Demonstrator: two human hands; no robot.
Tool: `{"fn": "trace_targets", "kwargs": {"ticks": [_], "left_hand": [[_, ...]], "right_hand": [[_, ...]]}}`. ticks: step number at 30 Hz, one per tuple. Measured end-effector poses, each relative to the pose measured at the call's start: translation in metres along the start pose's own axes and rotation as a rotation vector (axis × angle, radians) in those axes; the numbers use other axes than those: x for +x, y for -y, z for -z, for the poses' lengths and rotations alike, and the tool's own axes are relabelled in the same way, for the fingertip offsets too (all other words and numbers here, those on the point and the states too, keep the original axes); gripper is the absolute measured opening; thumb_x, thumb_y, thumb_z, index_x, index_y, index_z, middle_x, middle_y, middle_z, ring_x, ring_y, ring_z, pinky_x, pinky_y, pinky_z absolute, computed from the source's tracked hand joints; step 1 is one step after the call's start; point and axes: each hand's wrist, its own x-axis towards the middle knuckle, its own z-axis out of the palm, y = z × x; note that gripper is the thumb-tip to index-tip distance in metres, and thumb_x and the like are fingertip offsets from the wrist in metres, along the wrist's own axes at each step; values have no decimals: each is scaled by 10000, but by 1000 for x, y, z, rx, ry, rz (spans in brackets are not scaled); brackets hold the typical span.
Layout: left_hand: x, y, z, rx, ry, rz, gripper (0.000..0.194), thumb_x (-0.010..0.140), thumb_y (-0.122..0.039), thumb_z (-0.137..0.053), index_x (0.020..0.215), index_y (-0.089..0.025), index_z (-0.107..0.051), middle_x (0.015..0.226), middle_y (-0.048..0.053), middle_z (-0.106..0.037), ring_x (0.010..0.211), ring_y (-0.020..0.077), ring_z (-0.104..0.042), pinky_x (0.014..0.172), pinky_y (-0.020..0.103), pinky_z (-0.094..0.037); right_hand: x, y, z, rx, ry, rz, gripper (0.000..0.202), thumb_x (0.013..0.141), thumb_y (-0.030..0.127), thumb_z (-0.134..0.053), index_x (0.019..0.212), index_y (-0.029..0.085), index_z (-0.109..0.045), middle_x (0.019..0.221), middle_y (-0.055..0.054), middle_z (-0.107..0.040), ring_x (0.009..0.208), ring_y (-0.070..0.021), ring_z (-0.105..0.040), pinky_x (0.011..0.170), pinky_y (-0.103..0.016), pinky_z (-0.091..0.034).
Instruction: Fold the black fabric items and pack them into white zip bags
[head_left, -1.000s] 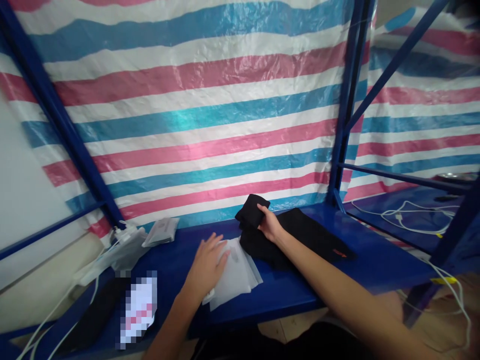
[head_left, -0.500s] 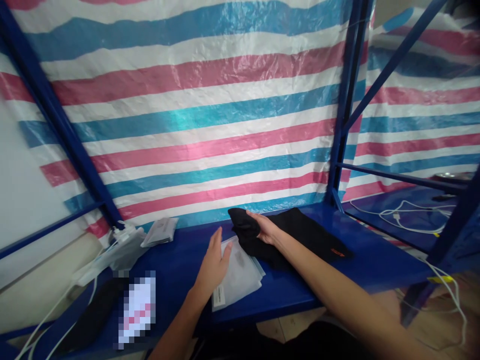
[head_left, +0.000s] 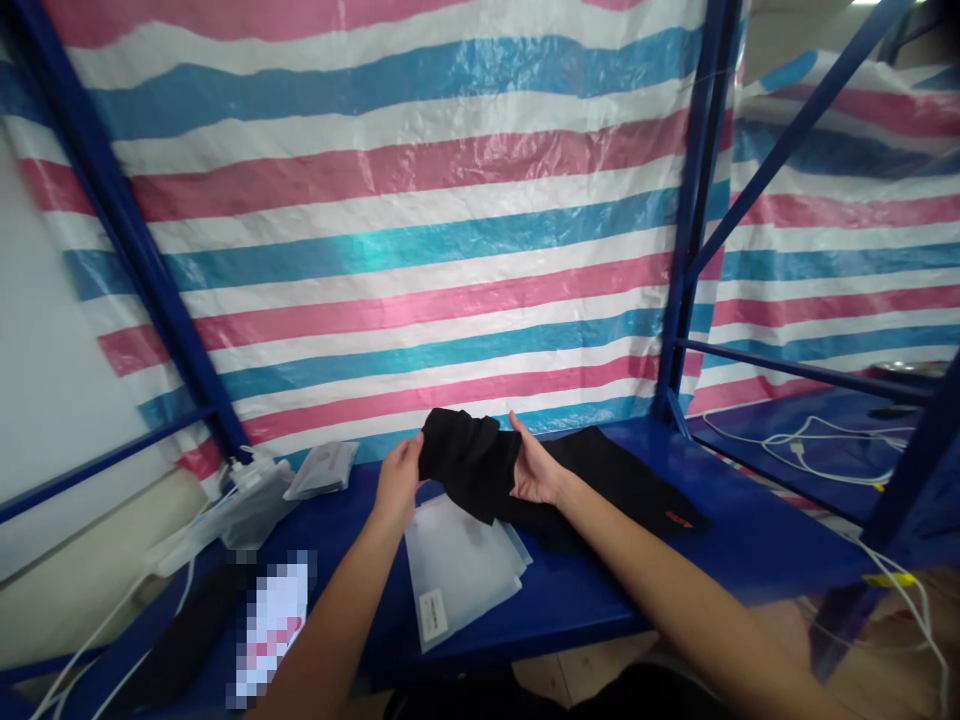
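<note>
A bunched black fabric sleeve (head_left: 465, 460) is held up between my two hands above the blue bench. My left hand (head_left: 401, 475) pinches its left end, fingers closed on the cloth. At its right edge, my right hand (head_left: 541, 468) supports the cloth with the thumb raised; the other fingers are hidden behind or inside it. A second black sleeve (head_left: 622, 475) with small orange lettering lies flat beyond my right forearm. Below the held cloth, frosted plastic bags (head_left: 465, 570) with a white label lie on the bench.
At the left are a folded plastic packet (head_left: 322, 468), a white power strip (head_left: 251, 475) with cables, a dark cloth (head_left: 184, 640) and a pixelated item (head_left: 270, 630). Blue metal posts (head_left: 686, 220) frame the bench (head_left: 570, 600), with striped plastic sheeting (head_left: 420, 250) behind.
My left hand has moved from open above the bags to grasping the sleeve's left end. The sleeve is now spread wider between both hands, and the right thumb has lifted.
</note>
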Motion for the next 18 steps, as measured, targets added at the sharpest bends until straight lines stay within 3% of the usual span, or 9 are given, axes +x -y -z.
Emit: {"fn": "trace_targets", "kwargs": {"ticks": [3, 5, 7, 9, 12, 14, 16, 18], "left_hand": [[7, 7, 6, -114, -15, 115, 133, 973, -177, -631, 994, -153, -761, 1019, 115, -817, 1030, 242, -779, 850, 333, -640], [4, 12, 12, -186, -12, 170, 187, 978, -119, -571, 989, -147, -755, 1023, 128, -816, 1037, 235, -787, 860, 328, -654], [-3, 15, 20, -247, -12, 194, 235, 1004, -130, -526, 1033, -164, -756, 1068, 128, -816, 1081, 235, -784, 884, 335, -663], [-11, 19, 30, -329, -8, 233, 270, 1023, -163, -495, 1093, -194, -753, 1110, 120, -814, 1121, 239, -777, 919, 361, -668], [-21, 25, 45, -393, -3, 339, 263, 996, -190, -508, 1117, -189, -742, 1126, 144, -799, 1138, 267, -771, 980, 434, -662], [-26, 28, 56, -349, -21, 372, 240, 942, -155, -545, 1096, -166, -730, 1163, 171, -779, 1175, 280, -756, 1043, 459, -635], [-30, 30, 66, -215, -71, 306, 270, 888, -123, -597, 1128, -170, -712, 1304, 180, -734, 1295, 294, -697, 1134, 477, -573], [-33, 28, 74, 41, -141, 125, 377, 850, -151, -673, 1224, -200, -691, 1505, 165, -628, 1464, 328, -563, 1240, 530, -457]], "right_hand": [[-5, 3, -3, 91, 80, 12, 700, 944, 815, -585, 1208, 183, -728, 1135, -149, -808, 1092, -335, -782, 877, -472, -650], [-6, 4, -2, 79, 93, 63, 533, 925, 571, -779, 1306, 205, -702, 1210, -121, -794, 1126, -294, -774, 909, -419, -648], [-5, 7, 2, 52, 40, 95, 519, 841, 280, -879, 1324, 211, -700, 1138, -79, -807, 991, -231, -796, 842, -331, -656], [-6, 14, 12, 33, -61, 114, 503, 799, 141, -862, 1280, 198, -728, 1017, -49, -811, 816, -180, -784, 731, -264, -645], [-12, 29, 36, -78, -240, 121, 445, 816, 165, -827, 1252, 209, -753, 908, -43, -799, 730, -187, -756, 631, -264, -619], [-19, 38, 55, -302, -357, 136, 412, 799, 187, -840, 1205, 215, -775, 840, -39, -783, 711, -206, -736, 614, -289, -599], [-26, 45, 70, -577, -443, 199, 342, 737, 169, -883, 1069, 201, -811, 806, -42, -767, 701, -210, -703, 652, -319, -590], [-34, 49, 77, -784, -469, 306, 275, 670, 149, -924, 923, 198, -828, 867, -64, -773, 769, -219, -694, 749, -346, -590]]}}
